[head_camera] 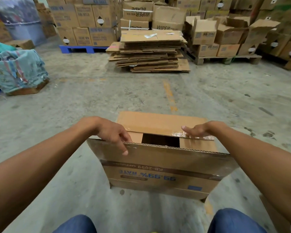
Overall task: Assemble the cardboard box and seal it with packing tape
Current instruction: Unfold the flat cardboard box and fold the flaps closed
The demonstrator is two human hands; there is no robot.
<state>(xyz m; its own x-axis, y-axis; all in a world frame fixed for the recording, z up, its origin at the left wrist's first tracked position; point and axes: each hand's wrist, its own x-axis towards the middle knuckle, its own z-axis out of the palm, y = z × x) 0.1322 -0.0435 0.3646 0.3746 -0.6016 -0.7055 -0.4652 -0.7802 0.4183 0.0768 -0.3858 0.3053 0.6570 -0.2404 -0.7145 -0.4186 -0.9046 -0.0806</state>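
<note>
A brown cardboard box (160,172) with upside-down blue print stands on the concrete floor in front of my knees. Its far flap (158,122) lies folded down over the top, with old clear tape along its edge. The near flap stands up towards me, and a dark gap shows between the two side flaps. My left hand (114,133) rests over the near flap's top edge at the left corner, fingers draped on it. My right hand (196,130) presses flat on the far flap's right end. No tape roll is in view.
A stack of flattened cardboard (149,52) lies on the floor ahead. Stacked cartons on a blue pallet (81,48) and a wooden pallet (225,58) line the back. A cloth-covered box (18,71) sits at left. A yellow floor line (169,95) runs ahead.
</note>
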